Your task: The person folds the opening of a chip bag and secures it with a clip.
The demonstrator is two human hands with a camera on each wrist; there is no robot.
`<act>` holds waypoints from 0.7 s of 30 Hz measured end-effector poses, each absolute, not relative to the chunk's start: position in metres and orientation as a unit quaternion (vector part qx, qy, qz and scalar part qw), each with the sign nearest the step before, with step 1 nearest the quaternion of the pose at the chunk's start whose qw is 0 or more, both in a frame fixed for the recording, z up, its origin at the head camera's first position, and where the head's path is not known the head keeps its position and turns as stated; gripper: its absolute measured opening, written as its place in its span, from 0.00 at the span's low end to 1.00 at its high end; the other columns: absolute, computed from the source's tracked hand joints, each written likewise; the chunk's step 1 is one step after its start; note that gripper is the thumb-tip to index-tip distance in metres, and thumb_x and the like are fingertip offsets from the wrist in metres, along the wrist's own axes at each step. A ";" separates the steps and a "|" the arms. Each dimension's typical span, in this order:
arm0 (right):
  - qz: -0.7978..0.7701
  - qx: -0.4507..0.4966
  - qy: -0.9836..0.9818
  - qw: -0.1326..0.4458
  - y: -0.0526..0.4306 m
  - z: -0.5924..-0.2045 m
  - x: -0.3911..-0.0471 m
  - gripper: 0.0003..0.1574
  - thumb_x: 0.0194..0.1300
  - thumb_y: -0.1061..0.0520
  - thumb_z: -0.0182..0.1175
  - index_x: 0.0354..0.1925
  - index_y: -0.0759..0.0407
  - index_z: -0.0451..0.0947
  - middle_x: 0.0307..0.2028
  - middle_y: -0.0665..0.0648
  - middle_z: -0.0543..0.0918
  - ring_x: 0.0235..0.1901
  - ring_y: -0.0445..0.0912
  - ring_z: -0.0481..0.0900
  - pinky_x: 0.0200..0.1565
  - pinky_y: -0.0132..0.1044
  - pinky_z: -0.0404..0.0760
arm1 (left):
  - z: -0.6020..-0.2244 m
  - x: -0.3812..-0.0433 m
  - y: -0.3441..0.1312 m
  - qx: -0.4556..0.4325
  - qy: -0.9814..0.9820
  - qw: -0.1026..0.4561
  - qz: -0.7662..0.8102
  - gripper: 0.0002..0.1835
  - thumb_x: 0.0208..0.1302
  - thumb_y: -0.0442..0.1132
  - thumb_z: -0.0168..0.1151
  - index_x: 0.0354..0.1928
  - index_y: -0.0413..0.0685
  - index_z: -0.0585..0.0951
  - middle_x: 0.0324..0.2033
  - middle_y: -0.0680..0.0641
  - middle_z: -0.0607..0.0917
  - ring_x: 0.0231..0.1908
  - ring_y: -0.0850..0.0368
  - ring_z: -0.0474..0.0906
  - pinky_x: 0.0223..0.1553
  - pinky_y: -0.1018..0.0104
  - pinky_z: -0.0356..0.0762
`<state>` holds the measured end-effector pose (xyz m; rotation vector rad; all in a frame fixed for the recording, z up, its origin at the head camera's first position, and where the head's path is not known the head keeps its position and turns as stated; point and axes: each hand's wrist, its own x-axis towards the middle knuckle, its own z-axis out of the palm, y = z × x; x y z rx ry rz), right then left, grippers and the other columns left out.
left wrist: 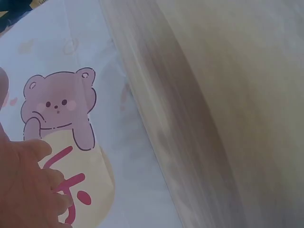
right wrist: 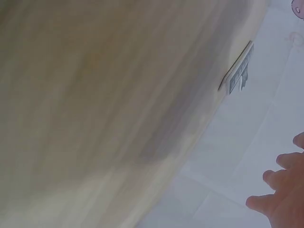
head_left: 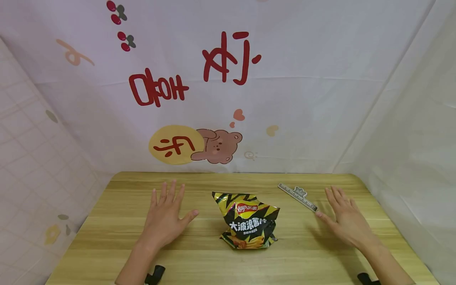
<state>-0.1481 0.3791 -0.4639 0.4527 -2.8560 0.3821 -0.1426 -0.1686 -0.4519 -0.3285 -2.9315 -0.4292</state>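
A black and yellow bag of potato chips (head_left: 249, 226) stands on the wooden table (head_left: 199, 261) between the hands, with its top edge slanting. To its right lies a long clip (head_left: 297, 197) with ruler-like marks and a grey handle, set at an angle; the right wrist view also shows this clip (right wrist: 236, 70). My left hand (head_left: 164, 222), fingers spread, is left of the bag and holds nothing. On the other side, my right hand (head_left: 348, 222) has its fingers extended, its thumb near the clip's lower end. Whether that thumb touches the clip I cannot tell.
Behind the table hangs a white cloth (head_left: 313, 118) printed with red characters and a bear (head_left: 221, 146). More pale cloth hangs along both sides. Small black parts (head_left: 155, 274) show beside each wrist.
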 end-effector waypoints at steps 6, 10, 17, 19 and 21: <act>0.133 0.160 -0.971 0.116 0.371 -0.462 -0.147 0.56 0.77 0.39 0.59 0.84 0.62 0.43 0.81 0.70 0.47 0.81 0.64 0.40 0.76 0.65 0.34 | -0.450 -0.141 -0.162 -0.114 -0.977 0.097 -0.149 0.50 0.70 0.71 0.57 0.81 0.44 0.61 0.81 0.34 0.51 0.80 0.31 0.41 0.76 0.32 0.31; 0.136 0.162 -0.970 0.117 0.366 -0.461 -0.145 0.57 0.76 0.39 0.60 0.84 0.61 0.42 0.81 0.70 0.47 0.80 0.66 0.44 0.77 0.64 0.35 | -0.448 -0.141 -0.159 -0.118 -0.975 0.109 -0.156 0.50 0.70 0.69 0.60 0.81 0.43 0.62 0.81 0.34 0.52 0.80 0.31 0.43 0.76 0.34 0.27; 0.134 0.170 -0.969 0.124 0.358 -0.459 -0.144 0.57 0.75 0.39 0.62 0.84 0.61 0.44 0.82 0.68 0.49 0.75 0.72 0.56 0.77 0.64 0.43 | -0.443 -0.139 -0.153 -0.126 -0.968 0.140 -0.164 0.50 0.68 0.69 0.61 0.80 0.43 0.63 0.80 0.34 0.57 0.79 0.31 0.47 0.77 0.37 0.25; 0.135 0.172 -0.967 0.131 0.356 -0.458 -0.143 0.57 0.74 0.40 0.63 0.84 0.61 0.46 0.81 0.68 0.51 0.73 0.73 0.60 0.74 0.67 0.50 | -0.442 -0.139 -0.150 -0.130 -0.965 0.151 -0.171 0.49 0.68 0.68 0.62 0.79 0.42 0.65 0.79 0.34 0.59 0.79 0.31 0.50 0.77 0.36 0.27; 0.142 0.173 -0.965 0.139 0.354 -0.457 -0.143 0.57 0.73 0.41 0.65 0.83 0.61 0.48 0.81 0.67 0.53 0.71 0.74 0.63 0.70 0.70 0.57 | -0.440 -0.139 -0.147 -0.133 -0.962 0.161 -0.177 0.49 0.68 0.68 0.62 0.79 0.42 0.66 0.79 0.34 0.61 0.78 0.32 0.52 0.77 0.36 0.29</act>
